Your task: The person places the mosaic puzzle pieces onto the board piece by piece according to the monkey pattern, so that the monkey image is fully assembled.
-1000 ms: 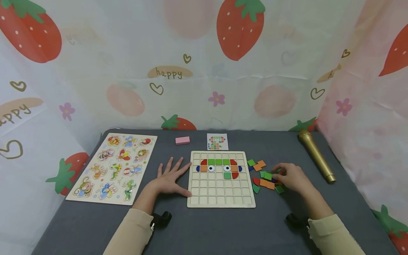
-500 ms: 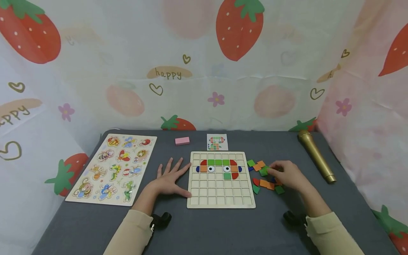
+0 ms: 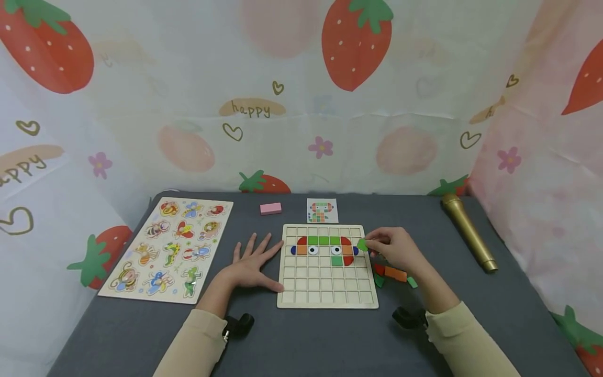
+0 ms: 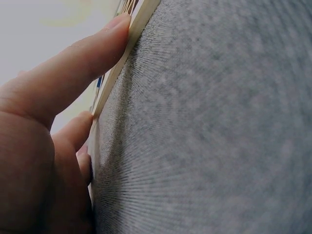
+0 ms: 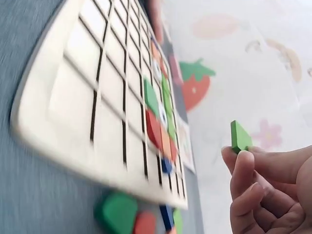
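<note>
A pale gridded board lies in the middle of the table, with red, green, orange, blue and eye tiles set in its upper cells. My left hand is spread flat beside it, thumb and forefinger touching its left edge; the left wrist view shows the thumb against that edge. Between thumb and fingertips, my right hand pinches a green tile, raised over the board's right edge in the head view. Loose tiles, orange, red and green, lie right of the board, partly hidden by that hand.
Behind the board are a small pattern card and a pink block. An insect picture board lies at the left. A gold microphone-shaped object lies at the right. A strawberry-print cloth hangs behind the table.
My right hand has picked the green tile out of the loose pile and carried it left and up to the board's right edge. The left hand stays in place.
</note>
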